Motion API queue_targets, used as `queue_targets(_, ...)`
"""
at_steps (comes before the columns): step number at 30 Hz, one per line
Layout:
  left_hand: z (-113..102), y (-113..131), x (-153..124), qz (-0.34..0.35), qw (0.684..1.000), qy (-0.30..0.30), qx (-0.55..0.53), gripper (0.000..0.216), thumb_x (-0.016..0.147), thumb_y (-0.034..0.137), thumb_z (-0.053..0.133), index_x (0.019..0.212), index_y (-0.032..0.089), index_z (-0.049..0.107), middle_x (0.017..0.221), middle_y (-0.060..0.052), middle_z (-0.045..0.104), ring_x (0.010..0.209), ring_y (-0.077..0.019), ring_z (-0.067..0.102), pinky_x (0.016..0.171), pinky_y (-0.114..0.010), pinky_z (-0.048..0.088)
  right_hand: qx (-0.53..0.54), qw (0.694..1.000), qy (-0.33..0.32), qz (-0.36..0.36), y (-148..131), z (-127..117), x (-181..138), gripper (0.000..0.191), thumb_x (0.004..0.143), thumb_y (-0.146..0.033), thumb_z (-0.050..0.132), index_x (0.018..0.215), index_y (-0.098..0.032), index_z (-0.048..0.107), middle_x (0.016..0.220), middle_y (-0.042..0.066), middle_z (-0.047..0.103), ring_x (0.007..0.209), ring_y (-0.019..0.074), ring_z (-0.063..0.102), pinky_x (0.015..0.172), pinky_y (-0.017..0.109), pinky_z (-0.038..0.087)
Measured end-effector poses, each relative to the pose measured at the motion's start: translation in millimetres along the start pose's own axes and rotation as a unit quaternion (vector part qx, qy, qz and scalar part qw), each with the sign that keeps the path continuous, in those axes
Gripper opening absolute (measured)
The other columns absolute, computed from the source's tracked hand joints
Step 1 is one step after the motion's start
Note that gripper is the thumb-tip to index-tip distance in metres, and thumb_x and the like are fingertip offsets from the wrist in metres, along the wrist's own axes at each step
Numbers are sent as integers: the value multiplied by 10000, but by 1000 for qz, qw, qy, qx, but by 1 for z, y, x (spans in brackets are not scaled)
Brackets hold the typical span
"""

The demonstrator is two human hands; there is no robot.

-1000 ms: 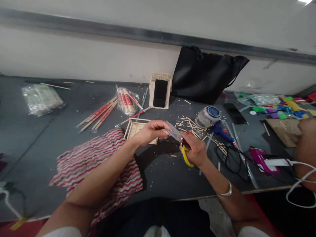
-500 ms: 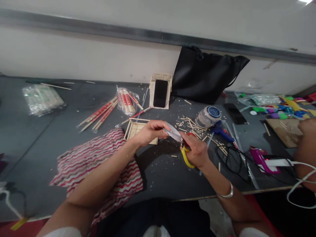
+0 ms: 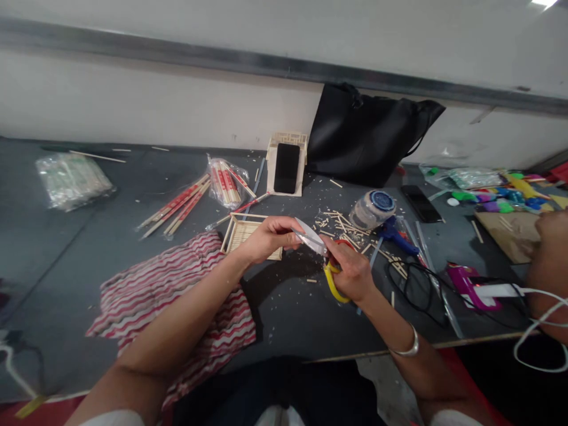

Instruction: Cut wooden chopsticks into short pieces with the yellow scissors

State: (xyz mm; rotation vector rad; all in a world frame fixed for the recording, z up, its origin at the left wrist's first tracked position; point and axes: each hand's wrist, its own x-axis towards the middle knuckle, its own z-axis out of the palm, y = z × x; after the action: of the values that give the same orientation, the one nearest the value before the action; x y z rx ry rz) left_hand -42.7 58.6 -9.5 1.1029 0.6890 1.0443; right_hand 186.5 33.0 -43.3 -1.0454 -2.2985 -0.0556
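In my right hand are scissors with a yellow and a red handle loop. Their pale, shiny blades point left and upward, toward my left hand. My left thumb and fingers are pinched together at the blade tips; whatever is between them is too small or hidden to make out. Partly behind my left hand, a small frame made of light wooden sticks lies on the table. Short cut sticks and crumbs are scattered beyond the scissors.
A striped cloth lies under my left forearm. Behind are wrapped chopsticks, a phone on a stick-built stand and a black bag. To the right are a jar, a blue glue gun, cables and another person's arm.
Both hands stay almost in place. The blades look slightly turned, with more of the pale surface showing. The whole view has shifted a little.
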Motion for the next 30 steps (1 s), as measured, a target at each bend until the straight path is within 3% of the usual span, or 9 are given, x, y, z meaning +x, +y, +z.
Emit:
queue_targets(6,1,-1,-1,-7,1000,7,19,325,568,369,924,671,141,717,562,5,621,504,-80,496,479,-206,380,-19,1000,2,3,0,-1,1,511,849,-134,524,1337,-226,642,781,33,649,728,185,630,651,269,536)
queue_targets(13,0,-5,-1,5,1000,-6,13,261,647,335,887,721,148,720,574,15,607,510,-72,486,477,-198,366,-32,999,4,-3,0,0,0,490,835,-137,506,1297,-189,663,746,33,668,672,179,638,625,269,539)
queue_targets(23,4,-4,0,14,1000,-24,-1,393,681,505,860,719,141,717,542,31,560,488,-60,434,469,-201,335,39,998,43,2,0,6,3,429,842,-112,502,1233,-173,669,837,50,747,707,176,697,644,267,575)
queue_targets(27,5,-2,0,2,1000,-18,-13,388,705,507,846,758,136,745,544,26,559,512,-64,444,479,-199,320,73,991,104,38,1,11,5,324,877,-172,525,1158,-183,686,819,33,751,620,145,669,602,246,563)
queue_targets(30,7,0,1,1,999,-11,-37,374,685,491,864,757,141,752,561,21,577,521,-62,453,486,-199,323,105,983,115,95,1,9,7,270,888,-213,563,1122,-184,696,782,16,735,558,119,619,589,232,543)
